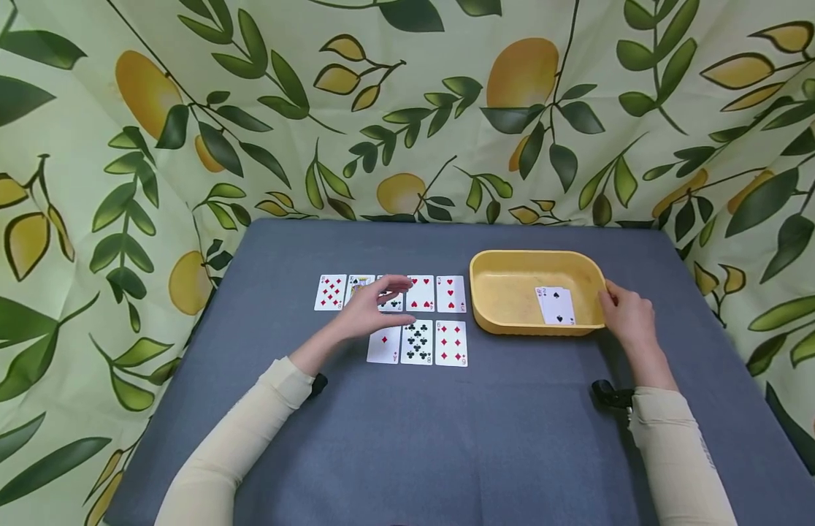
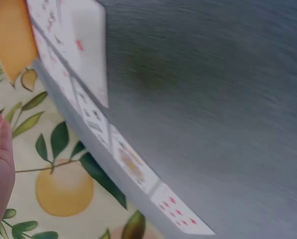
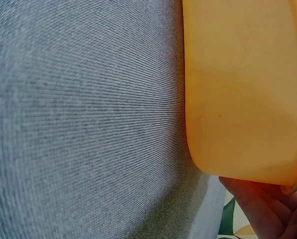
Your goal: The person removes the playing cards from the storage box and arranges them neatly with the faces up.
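Note:
My left hand [image 1: 370, 303] hovers over two rows of playing cards, thumb and fingers apart with nothing between them. Its fingers overlap a black-suited card [image 1: 394, 304] in the upper row, and the thumb is near the ace of diamonds [image 1: 384, 348] in the lower one. In the left wrist view part of that hand [image 2: 1, 154] shows at the left edge. My right hand [image 1: 629, 315] grips the right end of a yellow plastic tub [image 1: 502, 294]. Inside the tub lie overlapping cards [image 1: 557, 307], the top one a spade. The right wrist view shows fingers [image 3: 260, 206] against the tub's end.
Left in the upper row are a diamonds card [image 1: 331, 294] and a face card [image 1: 360, 280]; right are two hearts cards [image 1: 450, 294]. A clubs card [image 1: 417, 343] and another diamonds card [image 1: 451, 343] continue the lower row. A grey cloth [image 1: 407, 438] covers the table; patterned fabric hangs behind.

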Demonstrator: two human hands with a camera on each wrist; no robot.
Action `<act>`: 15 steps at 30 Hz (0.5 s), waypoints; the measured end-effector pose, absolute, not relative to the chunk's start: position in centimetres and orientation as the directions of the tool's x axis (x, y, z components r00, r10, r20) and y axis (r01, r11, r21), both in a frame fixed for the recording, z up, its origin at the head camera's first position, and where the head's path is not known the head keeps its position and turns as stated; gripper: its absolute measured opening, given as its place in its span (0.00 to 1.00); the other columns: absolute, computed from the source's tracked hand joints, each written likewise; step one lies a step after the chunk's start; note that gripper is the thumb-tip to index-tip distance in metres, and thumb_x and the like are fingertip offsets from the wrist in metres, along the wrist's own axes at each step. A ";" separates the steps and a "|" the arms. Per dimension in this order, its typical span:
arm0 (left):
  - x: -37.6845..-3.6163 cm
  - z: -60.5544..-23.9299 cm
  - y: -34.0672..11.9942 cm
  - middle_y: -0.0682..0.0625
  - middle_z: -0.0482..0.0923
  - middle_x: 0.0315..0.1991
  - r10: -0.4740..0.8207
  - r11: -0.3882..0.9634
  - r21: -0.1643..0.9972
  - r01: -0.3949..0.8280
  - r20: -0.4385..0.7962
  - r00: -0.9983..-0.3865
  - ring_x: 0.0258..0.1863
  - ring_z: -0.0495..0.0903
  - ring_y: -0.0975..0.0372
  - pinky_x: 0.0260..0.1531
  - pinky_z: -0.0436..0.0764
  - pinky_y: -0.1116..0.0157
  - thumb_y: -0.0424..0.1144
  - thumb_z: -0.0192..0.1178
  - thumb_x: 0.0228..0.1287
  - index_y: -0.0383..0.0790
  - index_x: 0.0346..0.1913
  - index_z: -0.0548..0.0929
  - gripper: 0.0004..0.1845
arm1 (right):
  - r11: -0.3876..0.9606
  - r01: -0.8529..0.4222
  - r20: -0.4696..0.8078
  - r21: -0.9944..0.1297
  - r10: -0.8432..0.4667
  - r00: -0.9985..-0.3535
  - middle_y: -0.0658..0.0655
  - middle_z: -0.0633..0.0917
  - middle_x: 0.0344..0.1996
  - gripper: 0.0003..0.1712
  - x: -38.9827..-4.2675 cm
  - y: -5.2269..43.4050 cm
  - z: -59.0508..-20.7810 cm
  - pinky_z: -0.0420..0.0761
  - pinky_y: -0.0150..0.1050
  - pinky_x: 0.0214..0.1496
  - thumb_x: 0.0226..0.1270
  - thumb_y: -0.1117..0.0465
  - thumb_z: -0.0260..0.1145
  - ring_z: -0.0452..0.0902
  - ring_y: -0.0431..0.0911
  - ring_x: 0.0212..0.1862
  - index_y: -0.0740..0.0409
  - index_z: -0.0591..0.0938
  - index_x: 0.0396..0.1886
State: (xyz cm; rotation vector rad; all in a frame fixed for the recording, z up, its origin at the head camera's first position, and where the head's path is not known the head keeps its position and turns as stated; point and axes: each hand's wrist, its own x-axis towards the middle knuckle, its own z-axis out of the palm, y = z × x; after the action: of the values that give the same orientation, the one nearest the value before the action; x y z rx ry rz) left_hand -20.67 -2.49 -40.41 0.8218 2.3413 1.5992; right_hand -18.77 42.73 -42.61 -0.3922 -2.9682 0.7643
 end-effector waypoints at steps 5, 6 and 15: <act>-20.7 -38.8 -0.4 0.35 0.73 0.60 0.533 0.210 0.922 0.326 0.172 -0.829 0.62 0.72 0.48 0.65 0.68 0.57 0.28 0.72 0.54 0.26 0.63 0.71 0.33 | 0.842 0.242 -0.028 -0.482 0.262 -0.965 0.78 0.75 0.54 0.31 -18.7 42.8 -42.5 0.71 0.41 0.28 0.79 0.53 0.46 0.72 0.60 0.37 0.70 0.63 0.70; -21.0 -39.1 0.0 0.36 0.73 0.60 0.531 0.204 0.923 0.325 0.175 -0.829 0.62 0.72 0.49 0.65 0.68 0.57 0.29 0.72 0.54 0.27 0.63 0.71 0.33 | 0.840 0.245 -0.030 -0.485 0.264 -0.964 0.78 0.75 0.54 0.31 -18.7 42.8 -42.4 0.71 0.41 0.28 0.79 0.52 0.46 0.72 0.60 0.37 0.70 0.63 0.70; -22.5 -40.5 4.1 0.44 0.77 0.58 0.506 0.125 0.930 0.345 0.239 -0.828 0.58 0.76 0.56 0.59 0.72 0.70 0.34 0.75 0.51 0.35 0.62 0.74 0.33 | 0.831 0.253 -0.034 -0.496 0.272 -0.962 0.77 0.76 0.53 0.29 -18.9 42.5 -42.4 0.71 0.38 0.24 0.79 0.54 0.47 0.74 0.57 0.34 0.69 0.64 0.70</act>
State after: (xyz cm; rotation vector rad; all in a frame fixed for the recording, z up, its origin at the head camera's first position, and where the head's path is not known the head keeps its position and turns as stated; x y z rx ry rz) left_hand -22.52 4.15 -40.54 0.8585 2.2503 1.7989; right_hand -18.92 42.54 -42.39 -0.4262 -2.9694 0.7957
